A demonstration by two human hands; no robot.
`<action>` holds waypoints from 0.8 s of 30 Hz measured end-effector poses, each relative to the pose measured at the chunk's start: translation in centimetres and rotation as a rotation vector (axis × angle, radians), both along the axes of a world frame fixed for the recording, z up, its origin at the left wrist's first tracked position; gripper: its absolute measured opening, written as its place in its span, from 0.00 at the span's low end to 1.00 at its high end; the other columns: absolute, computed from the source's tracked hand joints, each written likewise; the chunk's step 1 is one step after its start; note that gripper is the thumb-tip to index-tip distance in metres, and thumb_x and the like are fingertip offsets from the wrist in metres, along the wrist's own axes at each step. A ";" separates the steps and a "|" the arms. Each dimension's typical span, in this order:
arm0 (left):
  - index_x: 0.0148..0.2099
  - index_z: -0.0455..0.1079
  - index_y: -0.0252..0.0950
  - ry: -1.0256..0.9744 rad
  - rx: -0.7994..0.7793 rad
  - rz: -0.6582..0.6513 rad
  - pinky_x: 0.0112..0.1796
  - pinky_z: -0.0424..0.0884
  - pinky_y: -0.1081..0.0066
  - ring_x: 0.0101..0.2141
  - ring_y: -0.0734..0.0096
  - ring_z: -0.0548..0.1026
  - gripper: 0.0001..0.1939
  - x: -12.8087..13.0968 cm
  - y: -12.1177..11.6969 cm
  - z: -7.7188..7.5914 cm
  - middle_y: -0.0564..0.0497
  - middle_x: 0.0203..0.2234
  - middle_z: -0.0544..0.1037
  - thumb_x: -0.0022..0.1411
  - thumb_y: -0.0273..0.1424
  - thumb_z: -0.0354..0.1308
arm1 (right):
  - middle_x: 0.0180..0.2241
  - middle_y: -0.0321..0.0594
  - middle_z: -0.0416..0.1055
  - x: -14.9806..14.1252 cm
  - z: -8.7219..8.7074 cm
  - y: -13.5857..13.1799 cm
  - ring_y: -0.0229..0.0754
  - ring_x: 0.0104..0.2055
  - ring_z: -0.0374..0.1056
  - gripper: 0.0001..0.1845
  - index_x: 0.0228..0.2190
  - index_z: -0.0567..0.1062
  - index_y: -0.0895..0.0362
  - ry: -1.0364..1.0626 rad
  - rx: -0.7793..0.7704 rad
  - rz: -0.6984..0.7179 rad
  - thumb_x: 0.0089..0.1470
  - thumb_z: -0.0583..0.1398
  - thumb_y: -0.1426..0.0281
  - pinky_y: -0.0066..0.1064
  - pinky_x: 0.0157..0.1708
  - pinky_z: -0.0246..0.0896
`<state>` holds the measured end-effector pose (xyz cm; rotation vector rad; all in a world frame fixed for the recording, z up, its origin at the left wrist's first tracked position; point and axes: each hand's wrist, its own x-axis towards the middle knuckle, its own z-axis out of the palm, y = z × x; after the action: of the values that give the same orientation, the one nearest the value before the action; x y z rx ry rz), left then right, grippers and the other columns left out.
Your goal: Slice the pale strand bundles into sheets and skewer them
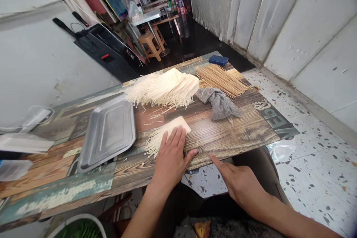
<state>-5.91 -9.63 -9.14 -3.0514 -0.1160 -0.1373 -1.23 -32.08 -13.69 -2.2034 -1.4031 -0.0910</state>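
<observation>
My left hand [173, 152] lies flat over a small bunch of enoki mushrooms [180, 121], fingers stretched out and pressing it to the table, thumb out to the side. The caps point left and the pale base faces right. At the table's front edge, my right hand [242, 184] is closed on a thin wooden skewer [201, 148], index finger along it. Its far end reaches the right side of the bunch; whether the tip is inside cannot be seen. Behind lies a large pile of enoki mushrooms [167, 86], with loose strands in front of it.
A grey metal tray [131, 126] sits left of the mushrooms on the wood-patterned table [237, 134]. To the right are a crumpled grey cloth [217, 102], a heap of skewers [221, 80] and a blue box [218, 60]. Below the table stands a bowl of greens [80, 228].
</observation>
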 end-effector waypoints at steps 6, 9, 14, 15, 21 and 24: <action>0.64 0.55 0.28 0.015 0.002 -0.009 0.62 0.46 0.53 0.63 0.58 0.55 0.34 0.0 -0.2 0.2 0.41 0.63 0.58 0.66 0.48 0.42 | 0.28 0.43 0.74 0.0 0.2 0.8 0.41 0.23 0.68 0.30 0.57 0.58 0.68 -0.018 0.023 -0.020 0.52 0.46 0.83 0.30 0.20 0.62; 0.63 0.56 0.28 0.019 -0.010 -0.025 0.62 0.47 0.54 0.63 0.58 0.56 0.33 0.1 0.1 0.8 0.40 0.62 0.60 0.66 0.47 0.43 | 0.30 0.45 0.74 0.1 0.5 1.1 0.42 0.25 0.70 0.32 0.59 0.55 0.68 -0.032 0.044 -0.021 0.51 0.45 0.84 0.30 0.21 0.63; 0.64 0.54 0.29 -0.018 -0.005 -0.061 0.63 0.45 0.54 0.62 0.61 0.57 0.29 0.9 1.9 1.6 0.40 0.61 0.61 0.69 0.41 0.41 | 0.34 0.47 0.76 0.3 0.6 1.1 0.43 0.28 0.72 0.36 0.61 0.53 0.67 -0.015 0.053 -0.007 0.48 0.47 0.85 0.30 0.22 0.65; 0.65 0.53 0.28 -0.046 0.018 -0.049 0.63 0.45 0.53 0.63 0.60 0.54 0.29 1.0 2.3 1.5 0.39 0.62 0.59 0.69 0.41 0.41 | 0.34 0.47 0.76 0.3 0.5 1.0 0.43 0.28 0.72 0.36 0.61 0.54 0.67 -0.005 0.049 -0.007 0.49 0.47 0.85 0.30 0.22 0.66; 0.66 0.49 0.25 0.009 0.034 -0.050 0.62 0.49 0.57 0.64 0.61 0.51 0.31 1.8 2.8 -0.1 0.40 0.64 0.55 0.70 0.41 0.36 | 0.34 0.47 0.76 0.2 0.0 0.8 0.41 0.28 0.72 0.37 0.62 0.54 0.65 0.009 0.047 -0.018 0.49 0.48 0.84 0.29 0.24 0.67; 0.66 0.49 0.25 0.035 -0.002 -0.047 0.62 0.49 0.57 0.64 0.61 0.51 0.31 1.9 2.7 -0.2 0.39 0.64 0.55 0.70 0.41 0.35 | 0.34 0.46 0.76 0.3 0.1 0.7 0.41 0.27 0.71 0.37 0.62 0.53 0.65 0.010 0.017 -0.007 0.49 0.48 0.84 0.30 0.24 0.67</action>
<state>-4.04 -6.90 -9.33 -3.0578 -0.0426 -0.0869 -0.95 -31.34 -13.64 -2.1922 -1.3839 -0.0943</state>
